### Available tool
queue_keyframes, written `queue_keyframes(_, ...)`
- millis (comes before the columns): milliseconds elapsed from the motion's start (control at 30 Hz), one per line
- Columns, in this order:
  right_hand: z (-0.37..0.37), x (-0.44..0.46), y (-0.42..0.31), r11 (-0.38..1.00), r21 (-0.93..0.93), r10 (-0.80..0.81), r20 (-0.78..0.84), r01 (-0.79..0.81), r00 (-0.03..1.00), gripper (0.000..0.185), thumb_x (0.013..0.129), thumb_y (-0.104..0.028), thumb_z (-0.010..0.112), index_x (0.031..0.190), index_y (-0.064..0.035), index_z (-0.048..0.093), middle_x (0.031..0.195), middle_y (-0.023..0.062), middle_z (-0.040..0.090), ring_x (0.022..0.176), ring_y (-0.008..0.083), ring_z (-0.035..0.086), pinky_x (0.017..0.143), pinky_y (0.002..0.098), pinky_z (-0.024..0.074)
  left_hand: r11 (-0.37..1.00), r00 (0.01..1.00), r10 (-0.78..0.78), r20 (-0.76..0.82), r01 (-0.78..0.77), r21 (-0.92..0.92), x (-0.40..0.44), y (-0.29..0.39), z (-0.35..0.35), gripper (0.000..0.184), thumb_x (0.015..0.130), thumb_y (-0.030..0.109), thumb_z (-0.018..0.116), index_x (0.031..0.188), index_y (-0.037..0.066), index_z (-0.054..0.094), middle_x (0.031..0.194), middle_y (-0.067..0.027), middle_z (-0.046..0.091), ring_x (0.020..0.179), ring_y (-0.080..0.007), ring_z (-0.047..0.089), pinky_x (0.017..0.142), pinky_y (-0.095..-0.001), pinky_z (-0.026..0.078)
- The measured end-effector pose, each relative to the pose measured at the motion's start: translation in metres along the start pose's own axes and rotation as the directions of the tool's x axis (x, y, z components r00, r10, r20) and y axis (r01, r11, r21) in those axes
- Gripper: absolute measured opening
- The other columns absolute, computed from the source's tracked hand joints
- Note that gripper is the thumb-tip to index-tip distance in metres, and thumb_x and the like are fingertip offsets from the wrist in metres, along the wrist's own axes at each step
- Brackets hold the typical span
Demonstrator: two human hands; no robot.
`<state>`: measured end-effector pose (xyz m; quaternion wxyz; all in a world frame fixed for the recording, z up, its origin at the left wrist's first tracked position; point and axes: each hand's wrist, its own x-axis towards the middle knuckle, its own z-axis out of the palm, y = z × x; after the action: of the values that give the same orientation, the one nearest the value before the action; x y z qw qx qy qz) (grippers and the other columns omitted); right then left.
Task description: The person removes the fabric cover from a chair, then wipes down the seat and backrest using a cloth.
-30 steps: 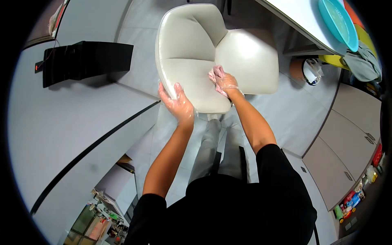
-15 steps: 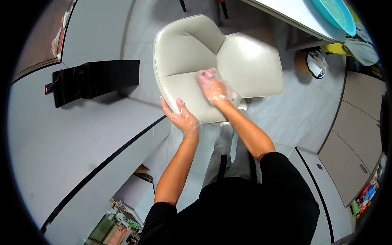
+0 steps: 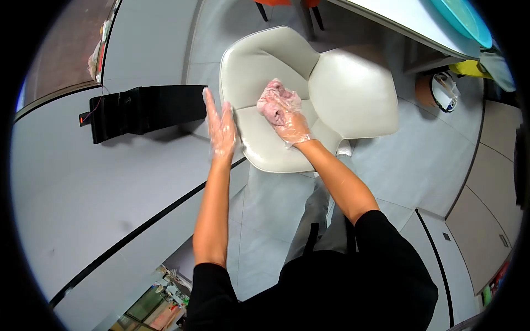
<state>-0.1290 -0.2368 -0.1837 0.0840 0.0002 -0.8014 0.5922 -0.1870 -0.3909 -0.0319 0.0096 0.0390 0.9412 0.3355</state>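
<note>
In the head view, our right hand [image 3: 292, 128] is clutching 1 bunched pink cloth [image 3: 271, 105] against the cream chair [image 3: 281, 151]; its long axis is pointing roughly away from us. Our left hand [image 3: 222, 132] is spreading open beside the chair's edge.

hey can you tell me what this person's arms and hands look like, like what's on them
Both hands, left and right, wear thin, clear, crinkled plastic gloves, loose around the wrists. The black sleeves are short, ending near the elbows, with no visible markings.
</note>
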Motion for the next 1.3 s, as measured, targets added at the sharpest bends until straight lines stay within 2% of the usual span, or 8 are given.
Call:
queue_keyframes(233,0.007,0.001,0.011,0.988,-0.077,0.126,-0.062,-0.130,0.990,0.065,0.081,-0.013,0.069,0.143,-0.0264,0.053,0.140,0.0072,0.060,0.119,0.0357,0.061,0.102,0.0449,0.0483,0.995,0.995,0.100,-0.026,-0.100,0.013,0.012,-0.027,0.023,0.057,0.106,0.022,0.042,0.155,-0.003,0.027,0.157,-0.0274,0.034,0.146,-0.0386,0.034,0.120,-0.0402,0.027)
queue_keyframes(333,0.010,0.030,0.039,0.731,-0.068,0.681,0.026,-0.678,0.732,0.055,0.091,-0.031,0.067,0.143,-0.0246,0.052,0.127,0.0145,0.067,0.109,0.0401,0.065,0.095,0.0488,0.0512,0.991,0.990,0.115,-0.088,-0.108,0.080,0.008,-0.015,0.027,0.054,0.106,0.022,0.041,0.154,-0.001,0.031,0.152,-0.0279,0.042,0.139,-0.0411,0.044,0.114,-0.0416,0.035)
queue_keyframes(500,-0.007,0.049,0.048,0.320,0.570,0.871,0.137,-0.757,0.472,0.075,0.099,-0.062,0.047,0.141,-0.0006,0.046,0.118,0.0180,0.068,0.102,0.0332,0.068,0.088,0.0456,0.0537,0.957,0.972,0.171,-0.164,-0.124,0.263,0.006,-0.014,0.032,0.051,0.106,0.021,0.039,0.153,0.003,0.034,0.142,-0.0269,0.052,0.121,-0.0446,0.057,0.100,-0.0474,0.047)
queue_keyframes(767,0.008,0.041,-0.121,0.980,-0.170,0.051,-0.281,-0.102,0.958,0.063,0.083,-0.020,0.074,0.142,-0.0137,0.053,0.137,0.0166,0.058,0.123,0.0363,0.058,0.102,0.0451,0.0468,0.926,0.985,0.136,-0.104,-0.089,0.366,0.005,-0.020,0.032,0.061,0.099,0.028,0.053,0.155,0.012,0.033,0.140,-0.0242,0.054,0.114,-0.0431,0.060,0.095,-0.0546,0.047)
queue_keyframes(833,0.001,0.035,-0.108,0.983,0.103,-0.134,-0.162,0.152,0.978,0.064,0.079,-0.011,0.074,0.140,-0.0143,0.056,0.141,0.0128,0.058,0.126,0.0347,0.057,0.102,0.0438,0.0478,0.922,0.955,0.264,-0.137,-0.208,0.327,0.006,-0.014,0.028,0.068,0.092,0.030,0.062,0.153,0.014,0.038,0.147,-0.0228,0.049,0.124,-0.0419,0.056,0.105,-0.0566,0.039)
queue_keyframes(1000,-0.019,0.023,-0.034,0.989,0.134,-0.057,-0.011,0.058,0.998,0.070,0.072,-0.001,0.072,0.139,-0.0208,0.060,0.147,0.0024,0.055,0.131,0.0266,0.055,0.100,0.0385,0.0516,0.605,0.882,0.417,0.218,-0.448,0.658,0.011,0.020,0.024,0.062,0.081,0.015,0.067,0.142,0.017,0.056,0.155,-0.0158,0.045,0.145,-0.0403,0.036,0.114,-0.0658,0.024)
queue_keyframes(1167,-0.005,0.001,0.059,0.988,0.079,0.132,0.031,-0.135,0.991,0.064,0.081,-0.004,0.063,0.142,-0.0238,0.057,0.141,0.0050,0.059,0.125,0.0313,0.059,0.093,0.0396,0.0542,0.677,0.846,0.437,0.306,-0.533,0.507,0.015,0.032,0.022,0.014,0.077,0.020,0.071,0.084,0.014,0.081,0.143,-0.0081,0.059,0.144,-0.0412,0.038,0.116,-0.0672,0.020)
queue_keyframes(1300,0.010,0.004,0.112,0.943,0.066,0.326,0.013,-0.326,0.945,0.046,0.086,-0.006,0.055,0.130,-0.0174,0.062,0.128,0.0081,0.067,0.114,0.0339,0.064,0.090,0.0417,0.0532,0.683,0.862,0.366,0.351,-0.505,0.528,0.014,0.037,0.023,0.011,0.081,0.022,0.072,0.080,0.015,0.080,0.139,-0.0046,0.063,0.145,-0.0387,0.038,0.119,-0.0626,0.015)
